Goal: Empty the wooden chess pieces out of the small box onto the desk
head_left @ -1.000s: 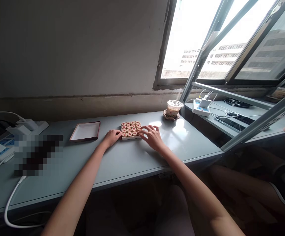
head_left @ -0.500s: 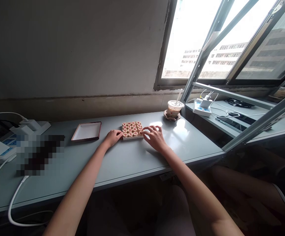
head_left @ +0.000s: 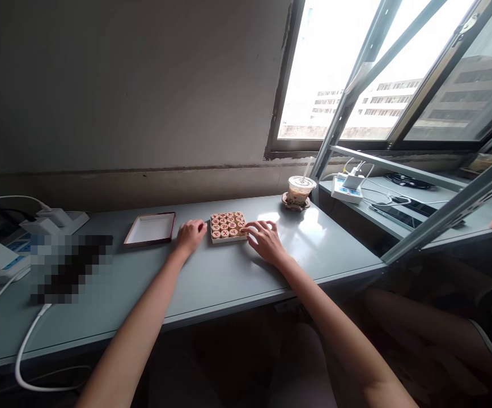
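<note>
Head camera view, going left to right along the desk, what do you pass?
White power strip → blurred dark patch → empty box lid → left hand → tray of chess pieces → right hand → iced drink cup.

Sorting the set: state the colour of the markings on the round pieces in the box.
Red, on pale wooden discs, clearest in the head view.

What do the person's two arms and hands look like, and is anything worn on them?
Both arms are bare up to the picture's edge: no sleeves show. The left hand and the right hand wear no gloves, and no watch, bracelet or ring is visible. The forearms are slim, the fingers long and thin. Nail details are too small to tell.
</note>
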`<action>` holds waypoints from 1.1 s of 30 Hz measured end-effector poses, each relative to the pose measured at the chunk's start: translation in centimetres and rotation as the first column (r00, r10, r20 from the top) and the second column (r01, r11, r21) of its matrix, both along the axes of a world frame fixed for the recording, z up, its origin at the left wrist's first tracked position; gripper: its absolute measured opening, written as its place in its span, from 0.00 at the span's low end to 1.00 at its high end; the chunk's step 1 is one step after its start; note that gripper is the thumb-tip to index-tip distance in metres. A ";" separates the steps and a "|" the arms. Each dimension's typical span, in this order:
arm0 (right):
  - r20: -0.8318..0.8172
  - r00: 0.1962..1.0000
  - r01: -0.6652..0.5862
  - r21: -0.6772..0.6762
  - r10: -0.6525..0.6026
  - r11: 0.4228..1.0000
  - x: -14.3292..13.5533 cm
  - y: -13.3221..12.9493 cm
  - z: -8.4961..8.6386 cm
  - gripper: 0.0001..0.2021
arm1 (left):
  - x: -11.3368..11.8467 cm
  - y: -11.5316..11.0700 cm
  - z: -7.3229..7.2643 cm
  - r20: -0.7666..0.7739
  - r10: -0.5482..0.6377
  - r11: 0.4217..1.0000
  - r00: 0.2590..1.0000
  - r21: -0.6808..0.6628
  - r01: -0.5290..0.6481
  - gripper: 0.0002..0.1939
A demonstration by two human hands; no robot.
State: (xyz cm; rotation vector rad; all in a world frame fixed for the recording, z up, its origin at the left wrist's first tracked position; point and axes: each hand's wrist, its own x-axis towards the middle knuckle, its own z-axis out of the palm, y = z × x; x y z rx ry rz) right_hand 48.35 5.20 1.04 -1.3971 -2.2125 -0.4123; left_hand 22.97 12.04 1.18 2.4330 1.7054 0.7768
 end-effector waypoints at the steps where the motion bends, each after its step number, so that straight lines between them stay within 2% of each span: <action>1: 0.001 1.000 0.000 0.003 0.000 1.000 0.0 0.0 0.0 0.13 | -0.4 0.1 0.0 -0.018 0.087 0.993 0.996 0.085 -0.085 0.14; 3: 0.001 1.000 0.002 0.007 -0.002 1.000 0.1 -0.1 0.0 0.13 | -1.3 0.5 -0.1 -0.027 0.272 0.942 0.962 0.214 -0.260 0.14; 5: -0.001 1.000 0.002 0.007 -0.002 1.000 0.1 -0.1 0.0 0.13 | -2.6 0.9 -0.4 -0.034 0.443 0.871 0.896 0.250 -0.422 0.21; 7: -0.004 1.000 -0.004 0.001 0.004 1.000 0.1 -0.1 0.0 0.13 | -3.7 1.2 -0.8 -0.075 0.552 0.827 0.831 0.179 -0.533 0.25; 8: -0.007 1.000 -0.008 -0.003 0.008 1.000 0.1 -0.1 0.0 0.12 | -4.2 1.3 -1.0 -0.110 0.574 0.819 0.812 0.110 -0.564 0.23; 10: -0.019 1.000 -0.016 -0.009 0.016 1.000 0.1 -0.1 0.0 0.12 | -4.9 1.4 -1.0 -0.175 0.559 0.820 0.811 -0.034 -0.572 0.16; 12: -0.042 0.999 -0.017 -0.010 0.016 1.000 0.1 -0.2 0.1 0.12 | -5.0 1.3 -0.6 -0.177 0.526 0.832 0.832 -0.096 -0.546 0.16; 15: -0.109 0.994 -0.007 0.001 0.007 1.000 0.2 -0.4 0.2 0.13 | -4.0 0.5 0.6 -0.027 0.455 0.891 0.890 0.011 -0.454 0.17; 17: -0.193 0.981 -0.005 0.008 0.007 1.000 0.2 -0.3 0.4 0.13 | -2.6 -0.4 1.9 0.178 0.339 0.925 0.924 0.117 -0.362 0.17; 18: -0.253 0.967 -0.007 0.010 0.009 1.000 0.1 -0.3 0.4 0.14 | -1.6 -0.9 2.6 0.312 0.262 0.933 0.913 0.158 -0.322 0.17; 19: -0.328 0.945 -0.011 0.007 0.013 1.000 0.0 -0.2 0.6 0.14 | -0.5 -1.6 3.4 0.465 0.177 0.939 0.868 0.184 -0.291 0.17; 20: -0.418 0.908 -0.026 -0.002 0.022 1.000 -0.1 -0.1 0.7 0.15 | 0.7 -2.3 4.1 0.616 0.085 0.947 0.783 0.194 -0.255 0.17; 21: -0.522 0.852 -0.059 -0.020 0.039 0.998 -0.3 0.0 0.9 0.18 | 1.9 -3.1 4.9 0.750 -0.008 0.960 0.661 0.189 -0.204 0.18; 22: -0.635 0.770 -0.116 -0.042 0.063 0.992 -0.6 0.1 1.1 0.21 | 3.1 -3.9 5.5 0.858 -0.083 0.977 0.508 0.169 -0.127 0.19; 23: -0.745 0.662 -0.196 -0.059 0.087 0.979 -0.9 0.1 1.4 0.25 | 4.3 -4.6 6.0 0.927 -0.106 0.992 0.359 0.124 -0.030 0.21; 24: -0.841 0.530 -0.287 -0.063 0.104 0.956 -1.2 0.0 1.6 0.28 | 5.4 -5.2 6.3 0.964 -0.082 0.995 0.254 0.066 0.072 0.22; 25: -0.915 0.388 -0.371 -0.049 0.107 0.928 -1.5 -0.1 1.9 0.30 | 6.4 -5.7 6.3 0.979 -0.045 0.987 0.198 0.013 0.161 0.23; 26: -0.962 0.255 -0.432 -0.024 0.097 0.902 -1.8 -0.2 2.0 0.32 | 7.2 -6.0 6.1 0.984 -0.009 0.975 0.177 -0.030 0.218 0.23; 27: -0.986 0.146 -0.462 0.000 0.076 0.887 -2.0 -0.2 2.1 0.32 | 7.8 -6.1 5.6 0.983 0.023 0.969 0.185 -0.067 0.238 0.23; 28: -0.996 0.072 -0.467 0.011 0.050 0.884 -2.1 -0.2 2.1 0.34 | 8.2 -5.9 4.9 0.976 0.048 0.968 0.214 -0.097 0.229 0.23; 29: -0.999 0.032 -0.454 0.003 0.019 0.891 -2.2 0.0 1.9 0.35 | 8.4 -5.6 4.1 0.962 0.071 0.974 0.262 -0.124 0.192 0.23; 31: -0.998 0.041 -0.408 -0.066 -0.054 0.910 -2.2 0.8 1.0 0.37 | 8.4 -4.4 2.3 0.904 0.104 0.982 0.414 -0.160 0.104 0.25; 33: -0.981 0.137 -0.363 -0.175 -0.134 0.915 -2.3 2.1 -0.3 0.37 | 8.1 -2.9 0.7 0.776 0.163 0.979 0.610 -0.202 -0.004 0.26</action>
